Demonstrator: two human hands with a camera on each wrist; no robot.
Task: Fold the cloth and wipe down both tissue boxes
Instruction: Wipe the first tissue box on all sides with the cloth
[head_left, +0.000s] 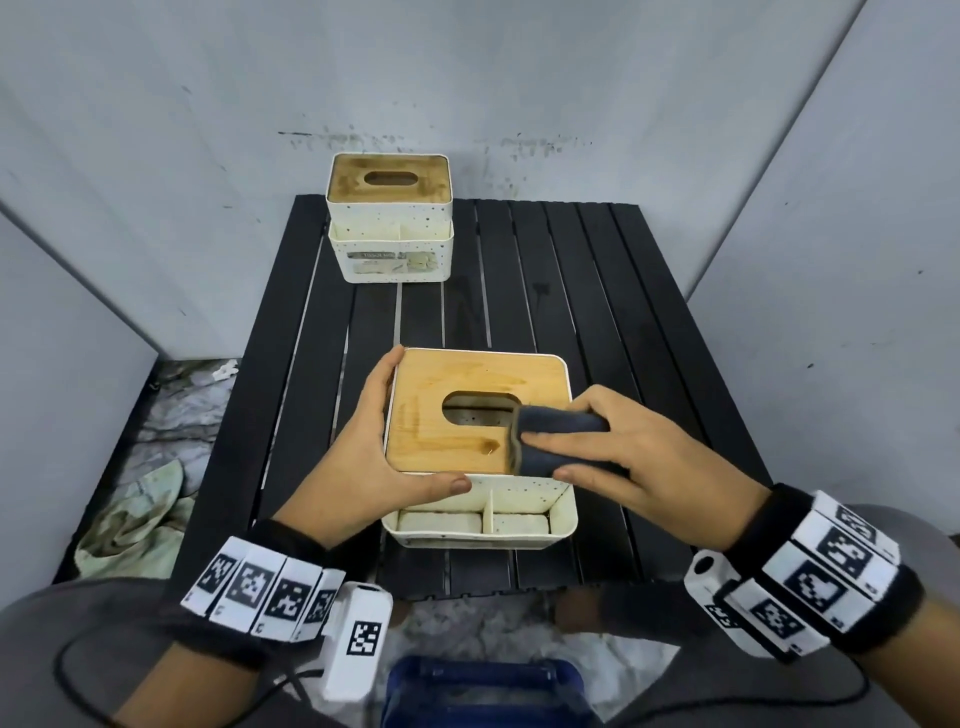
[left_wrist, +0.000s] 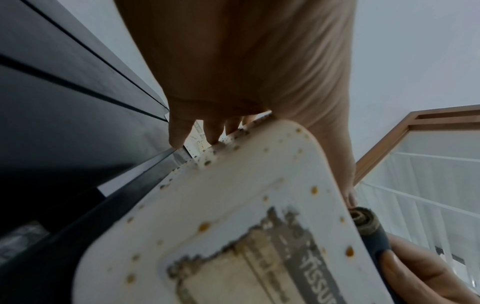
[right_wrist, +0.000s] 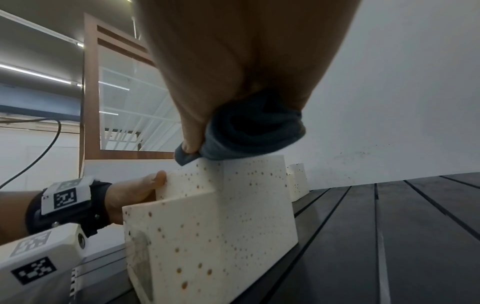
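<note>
Cloth (head_left: 558, 440): dark grey-blue, folded into a thick wad; lies on the right part of the near box's wooden lid, its left end at the lid opening
Right hand (head_left: 628, 441): clamped on the cloth, thumb on its near side, fingers curled over the far side, pressing it down on the lid
Near tissue box (head_left: 483, 525): white with brown speckles, wooden lid with a rounded opening; stands at the near middle of the table; divided pocket on its near face, worn label on the front
Left hand (head_left: 379, 447): fingers straight along the box's left side, thumb laid against the near left corner under the lid; steadies the box, holds nothing else
Far tissue box (head_left: 389, 223): same kind, lid stained dark; stands at the far left of the table, well apart from the near box
Table (head_left: 597, 312): black, slatted
Rag (head_left: 135, 519): pale, crumpled, on the floor left of the table
Wrists: black bands with square-coded markers
</note>
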